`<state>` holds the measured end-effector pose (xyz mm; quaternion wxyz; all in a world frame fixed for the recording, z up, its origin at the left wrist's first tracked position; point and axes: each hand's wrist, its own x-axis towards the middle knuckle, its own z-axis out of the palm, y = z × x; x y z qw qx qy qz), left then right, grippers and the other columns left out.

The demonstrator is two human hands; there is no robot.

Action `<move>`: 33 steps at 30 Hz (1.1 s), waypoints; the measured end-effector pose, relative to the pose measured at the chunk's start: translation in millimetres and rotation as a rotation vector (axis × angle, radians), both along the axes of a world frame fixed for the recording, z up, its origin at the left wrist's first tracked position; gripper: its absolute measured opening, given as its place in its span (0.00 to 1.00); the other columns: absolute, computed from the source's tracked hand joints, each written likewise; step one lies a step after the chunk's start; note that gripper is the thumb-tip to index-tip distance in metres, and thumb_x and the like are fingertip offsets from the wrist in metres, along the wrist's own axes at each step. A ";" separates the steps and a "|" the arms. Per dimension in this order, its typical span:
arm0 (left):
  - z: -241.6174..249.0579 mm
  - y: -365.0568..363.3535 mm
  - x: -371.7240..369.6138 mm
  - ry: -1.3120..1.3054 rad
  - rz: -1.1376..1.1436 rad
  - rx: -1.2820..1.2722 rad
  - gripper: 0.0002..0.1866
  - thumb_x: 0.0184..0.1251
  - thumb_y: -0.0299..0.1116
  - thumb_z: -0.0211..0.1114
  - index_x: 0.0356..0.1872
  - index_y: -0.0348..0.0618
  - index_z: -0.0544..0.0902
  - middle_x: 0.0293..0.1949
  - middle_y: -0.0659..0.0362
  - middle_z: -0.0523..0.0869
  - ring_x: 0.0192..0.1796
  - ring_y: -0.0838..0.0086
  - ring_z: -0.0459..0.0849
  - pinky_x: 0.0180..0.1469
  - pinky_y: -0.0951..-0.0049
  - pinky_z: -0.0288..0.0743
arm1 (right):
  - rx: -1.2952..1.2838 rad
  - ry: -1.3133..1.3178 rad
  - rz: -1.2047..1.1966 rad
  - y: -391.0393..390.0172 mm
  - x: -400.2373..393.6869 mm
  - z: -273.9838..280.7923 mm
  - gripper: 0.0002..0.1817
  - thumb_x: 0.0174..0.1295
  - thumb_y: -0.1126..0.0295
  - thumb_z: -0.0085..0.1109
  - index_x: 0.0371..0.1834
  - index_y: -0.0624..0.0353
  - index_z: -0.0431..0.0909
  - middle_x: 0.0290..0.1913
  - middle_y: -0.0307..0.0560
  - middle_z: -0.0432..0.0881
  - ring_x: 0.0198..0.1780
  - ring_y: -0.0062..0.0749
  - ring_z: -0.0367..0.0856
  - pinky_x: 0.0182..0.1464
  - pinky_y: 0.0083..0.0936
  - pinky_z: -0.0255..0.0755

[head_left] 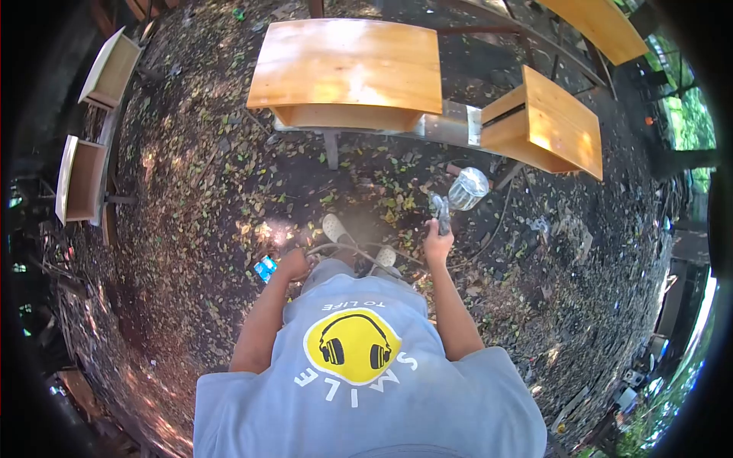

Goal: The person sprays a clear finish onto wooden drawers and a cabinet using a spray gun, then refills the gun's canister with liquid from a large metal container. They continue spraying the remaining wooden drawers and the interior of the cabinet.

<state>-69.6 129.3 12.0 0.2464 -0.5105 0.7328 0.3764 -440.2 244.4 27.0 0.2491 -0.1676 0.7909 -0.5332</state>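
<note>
A spray gun (440, 210) with a silvery, paint-smeared cup (468, 189) is gripped in my right hand (437, 246), out ahead of my body and below the varnished wooden pieces in this view. Closed around a thin hose (336, 246), my left hand (295, 264) hangs low at my side. The hose crosses in front of my legs and loops over the ground to the right. Nearest the gun stands a small glossy wooden box (565, 126), tilted in view. A larger wooden box with an open front (343, 65) sits left of it on a narrow support.
Leaf-littered dirt (198, 191) surrounds my feet. Two paler boxes, an upper one (112, 69) and a lower one (80, 179), rest on a stand at left. Another varnished panel (599, 29) is at top right. A blue packet (265, 269) lies beside my left hand.
</note>
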 end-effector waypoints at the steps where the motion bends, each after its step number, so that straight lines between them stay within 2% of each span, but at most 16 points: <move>1: -2.7 -0.3 2.0 -0.020 -0.001 -0.010 0.25 0.67 0.50 0.57 0.47 0.33 0.81 0.46 0.38 0.84 0.51 0.46 0.83 0.55 0.52 0.74 | -0.065 0.047 -0.055 2.1 -3.5 -4.2 0.13 0.69 0.65 0.56 0.32 0.64 0.79 0.25 0.40 0.79 0.25 0.20 0.74 0.29 0.22 0.68; 2: -3.9 -0.7 4.7 -0.041 0.000 -0.020 0.25 0.67 0.50 0.57 0.46 0.33 0.81 0.46 0.38 0.84 0.51 0.46 0.83 0.54 0.52 0.74 | -0.088 -0.093 -0.105 8.5 -9.6 -6.5 0.13 0.70 0.64 0.56 0.31 0.63 0.77 0.24 0.40 0.78 0.23 0.20 0.73 0.26 0.22 0.67; 3: -9.3 3.1 11.3 -0.048 0.028 -0.109 0.21 0.66 0.48 0.62 0.49 0.42 0.81 0.42 0.41 0.86 0.47 0.46 0.84 0.51 0.51 0.75 | -0.112 -0.233 -0.152 13.5 -14.9 0.6 0.13 0.70 0.63 0.55 0.31 0.61 0.76 0.24 0.40 0.77 0.20 0.19 0.72 0.22 0.22 0.65; 4: -6.6 4.4 16.4 -0.073 0.033 -0.094 0.21 0.66 0.47 0.62 0.52 0.42 0.80 0.43 0.41 0.85 0.48 0.47 0.84 0.51 0.51 0.76 | -0.137 -0.374 -0.196 14.5 -18.6 16.8 0.14 0.71 0.62 0.55 0.31 0.60 0.74 0.23 0.40 0.76 0.18 0.19 0.70 0.19 0.23 0.63; 5: -3.8 4.4 21.9 -0.099 0.040 -0.081 0.22 0.66 0.47 0.62 0.54 0.43 0.79 0.44 0.42 0.85 0.49 0.48 0.84 0.52 0.52 0.76 | -0.187 -0.483 -0.270 13.9 -20.3 32.2 0.14 0.72 0.60 0.53 0.34 0.58 0.70 0.21 0.41 0.75 0.10 0.20 0.61 0.11 0.21 0.54; 7: 4.6 7.8 27.2 -0.152 0.056 -0.052 0.24 0.66 0.46 0.62 0.59 0.44 0.76 0.46 0.42 0.85 0.50 0.50 0.84 0.53 0.54 0.76 | -0.364 -0.546 -0.270 24.8 -27.4 57.3 0.14 0.73 0.58 0.52 0.37 0.59 0.70 0.22 0.42 0.74 0.10 0.21 0.61 0.11 0.21 0.55; 10: 15.4 22.2 29.8 -0.130 0.079 -0.083 0.23 0.67 0.47 0.60 0.55 0.42 0.80 0.46 0.41 0.85 0.50 0.49 0.84 0.53 0.53 0.76 | -0.541 -0.616 -0.197 52.4 -46.9 68.0 0.19 0.73 0.52 0.49 0.38 0.60 0.71 0.23 0.42 0.73 0.12 0.20 0.61 0.13 0.23 0.59; 11: 4.9 28.6 33.9 -0.131 0.009 -0.148 0.21 0.66 0.45 0.61 0.48 0.37 0.82 0.42 0.40 0.85 0.47 0.47 0.84 0.50 0.53 0.77 | -0.583 -0.633 -0.165 61.8 -55.2 71.1 0.20 0.73 0.51 0.49 0.38 0.61 0.71 0.23 0.41 0.72 0.13 0.20 0.62 0.14 0.23 0.60; 12: -14.0 31.6 37.2 -0.157 -0.054 -0.114 0.22 0.66 0.46 0.61 0.48 0.36 0.82 0.42 0.40 0.85 0.46 0.47 0.84 0.50 0.53 0.77 | -0.626 -0.649 -0.132 66.9 -59.5 77.2 0.22 0.73 0.50 0.49 0.39 0.61 0.72 0.23 0.40 0.72 0.13 0.19 0.63 0.15 0.23 0.61; 14: -44.0 39.3 37.8 -0.206 -0.186 -0.038 0.23 0.66 0.48 0.59 0.47 0.34 0.81 0.42 0.39 0.85 0.46 0.46 0.84 0.49 0.53 0.77 | -0.603 -0.572 -0.037 73.8 -59.2 121.1 0.24 0.72 0.49 0.50 0.42 0.63 0.75 0.24 0.40 0.74 0.15 0.19 0.64 0.17 0.21 0.63; 16: -34.1 58.2 15.5 -0.104 -0.104 -0.115 0.24 0.67 0.49 0.57 0.46 0.34 0.82 0.42 0.39 0.85 0.46 0.47 0.84 0.50 0.53 0.77 | -0.546 -0.500 -0.051 81.7 -60.5 138.6 0.23 0.72 0.49 0.51 0.43 0.64 0.76 0.25 0.39 0.74 0.15 0.19 0.64 0.18 0.21 0.63; 20: -16.6 75.8 -32.1 -0.049 -0.094 -0.083 0.22 0.67 0.47 0.58 0.45 0.34 0.84 0.45 0.39 0.85 0.50 0.47 0.84 0.54 0.54 0.76 | -0.360 -0.411 -0.060 97.7 -63.6 135.0 0.21 0.71 0.53 0.54 0.36 0.64 0.78 0.21 0.38 0.72 0.13 0.19 0.63 0.15 0.21 0.61; 21: -15.5 77.1 -39.1 -0.052 -0.104 -0.063 0.22 0.67 0.46 0.58 0.45 0.33 0.83 0.45 0.39 0.85 0.50 0.47 0.84 0.54 0.54 0.76 | -0.297 -0.411 -0.071 101.5 -61.7 132.2 0.20 0.71 0.56 0.54 0.33 0.64 0.79 0.20 0.37 0.73 0.12 0.18 0.63 0.14 0.22 0.60; 25: -16.0 76.8 -52.0 -0.041 -0.090 -0.043 0.24 0.65 0.47 0.60 0.46 0.33 0.83 0.46 0.39 0.85 0.51 0.48 0.83 0.56 0.55 0.75 | -0.261 -0.363 -0.086 103.4 -46.8 130.6 0.15 0.70 0.63 0.56 0.32 0.64 0.80 0.22 0.40 0.79 0.12 0.16 0.65 0.14 0.20 0.60; 28: -20.2 74.0 -49.6 0.002 -0.084 -0.039 0.28 0.66 0.52 0.60 0.45 0.30 0.82 0.47 0.33 0.82 0.54 0.44 0.80 0.65 0.54 0.67 | -0.195 -0.315 -0.055 102.6 -49.5 122.7 0.15 0.70 0.64 0.56 0.31 0.65 0.80 0.24 0.40 0.80 0.12 0.17 0.64 0.14 0.19 0.60; 33: -18.8 76.1 -47.6 -0.012 -0.039 -0.053 0.28 0.66 0.53 0.60 0.47 0.32 0.83 0.47 0.36 0.83 0.54 0.44 0.81 0.66 0.54 0.67 | -0.183 -0.354 -0.097 94.8 -53.0 123.8 0.16 0.69 0.64 0.56 0.27 0.64 0.79 0.18 0.38 0.74 0.11 0.19 0.63 0.13 0.21 0.59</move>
